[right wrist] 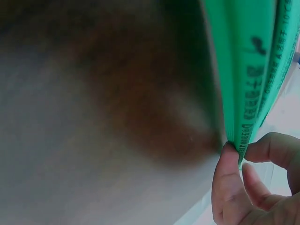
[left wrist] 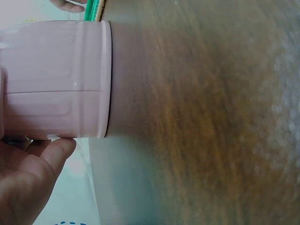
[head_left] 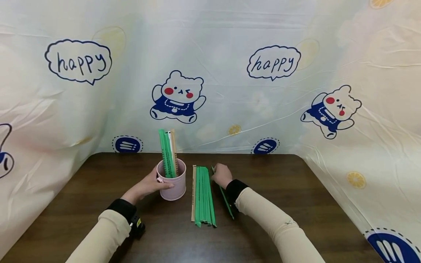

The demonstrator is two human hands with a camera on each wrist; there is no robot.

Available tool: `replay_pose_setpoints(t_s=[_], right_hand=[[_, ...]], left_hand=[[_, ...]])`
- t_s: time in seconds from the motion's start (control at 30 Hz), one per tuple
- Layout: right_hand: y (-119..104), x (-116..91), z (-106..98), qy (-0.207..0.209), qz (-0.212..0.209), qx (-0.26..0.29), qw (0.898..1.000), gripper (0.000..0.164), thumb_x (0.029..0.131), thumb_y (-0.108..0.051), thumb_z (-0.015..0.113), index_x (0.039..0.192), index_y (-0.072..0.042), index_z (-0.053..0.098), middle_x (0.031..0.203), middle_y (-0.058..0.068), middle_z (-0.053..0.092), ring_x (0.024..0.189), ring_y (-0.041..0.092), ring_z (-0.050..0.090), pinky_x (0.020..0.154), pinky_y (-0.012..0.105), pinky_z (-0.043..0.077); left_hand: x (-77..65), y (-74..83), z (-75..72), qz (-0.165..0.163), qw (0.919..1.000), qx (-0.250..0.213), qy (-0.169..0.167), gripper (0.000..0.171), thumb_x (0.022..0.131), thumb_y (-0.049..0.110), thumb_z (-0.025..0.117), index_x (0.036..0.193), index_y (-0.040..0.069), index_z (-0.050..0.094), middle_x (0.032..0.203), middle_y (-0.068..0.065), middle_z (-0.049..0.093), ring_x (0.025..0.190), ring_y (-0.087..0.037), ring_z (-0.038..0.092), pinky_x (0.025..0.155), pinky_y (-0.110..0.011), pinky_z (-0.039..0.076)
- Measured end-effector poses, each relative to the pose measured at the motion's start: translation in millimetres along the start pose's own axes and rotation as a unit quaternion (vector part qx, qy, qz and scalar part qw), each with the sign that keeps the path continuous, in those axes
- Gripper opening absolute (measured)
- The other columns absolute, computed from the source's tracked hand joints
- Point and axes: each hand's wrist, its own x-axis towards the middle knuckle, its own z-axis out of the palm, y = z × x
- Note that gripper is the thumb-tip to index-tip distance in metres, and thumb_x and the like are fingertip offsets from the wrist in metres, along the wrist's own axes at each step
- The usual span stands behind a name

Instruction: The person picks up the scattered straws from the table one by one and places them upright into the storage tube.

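My left hand [head_left: 149, 185] holds a pink bucket [head_left: 174, 188] by its left side, the thumb lying across the front. In the left wrist view the bucket [left wrist: 56, 79] fills the upper left, standing on the table. Several green and tan paper-wrapped straws [head_left: 168, 157] stand in it, leaning left, with a white one among them. Right of the row of straws, my right hand [head_left: 222, 176] pinches a green wrapped straw [head_left: 227, 205] near its far end. The right wrist view shows thumb and fingers meeting at the end of the printed green wrapper [right wrist: 241, 56].
Between the hands, several green wrapped straws [head_left: 204, 197] lie side by side on the dark wooden table [head_left: 269, 226]. A tan wrapped straw [head_left: 193, 193] lies along their left edge. A printed cloth backdrop [head_left: 223, 44] hangs behind the table and at its sides.
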Motion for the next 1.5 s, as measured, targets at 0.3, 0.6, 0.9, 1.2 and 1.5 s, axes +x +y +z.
replay_pose_setpoints(t_s=[0.3,0.6,0.9,1.2,1.5], right_hand=[[-35.8,24.8,-50.5,0.068,0.004,0.048,0.996,0.033,0.093,0.001,0.062,0.126,0.005,0.061,0.117,0.024,0.069,0.097,0.033,0.065,0.084,0.042,0.052],[-84.1,67.3,-93.8,0.142,-0.079,0.173,0.971,0.027,0.1,-0.014,0.06,0.127,-0.012,0.061,0.124,0.007,0.065,0.108,0.021,0.063,0.089,0.035,0.052],[-169.6,40.5,-97.7,0.188,-0.113,0.269,0.938,0.026,0.099,-0.001,0.06,0.125,0.002,0.058,0.129,0.019,0.063,0.114,0.031,0.069,0.091,0.034,0.06],[-174.0,37.1,-56.6,0.174,-0.153,0.249,0.941,0.025,0.099,-0.003,0.063,0.124,0.0,0.058,0.124,0.018,0.064,0.108,0.029,0.068,0.085,0.03,0.058],[-162.3,33.6,-23.3,0.153,-0.138,0.245,0.947,0.038,0.1,-0.005,0.061,0.138,-0.003,0.057,0.127,0.018,0.064,0.111,0.031,0.067,0.085,0.031,0.058]], left_hand=[[5.3,1.3,-3.4,0.02,0.9998,-0.002,-0.003,0.111,0.089,0.026,0.079,0.162,0.005,-0.002,0.162,-0.029,0.021,0.144,-0.048,0.031,0.119,-0.072,0.025],[1.5,-2.7,-1.7,0.015,0.9999,-0.002,-0.006,0.111,0.089,0.025,0.078,0.161,0.003,-0.003,0.162,-0.03,0.02,0.144,-0.048,0.031,0.119,-0.072,0.026],[-1.7,-1.2,-0.8,0.009,0.9999,-0.005,-0.002,0.112,0.089,0.024,0.079,0.162,0.004,-0.003,0.162,-0.03,0.022,0.145,-0.047,0.032,0.119,-0.07,0.028],[0.0,1.3,0.2,0.005,1.0,0.001,0.006,0.113,0.088,0.025,0.079,0.162,0.002,-0.002,0.161,-0.03,0.025,0.145,-0.047,0.034,0.12,-0.067,0.03],[0.7,-2.1,0.3,0.012,0.9999,0.0,0.006,0.114,0.087,0.023,0.08,0.162,0.002,-0.003,0.16,-0.031,0.027,0.143,-0.046,0.036,0.117,-0.062,0.036]])
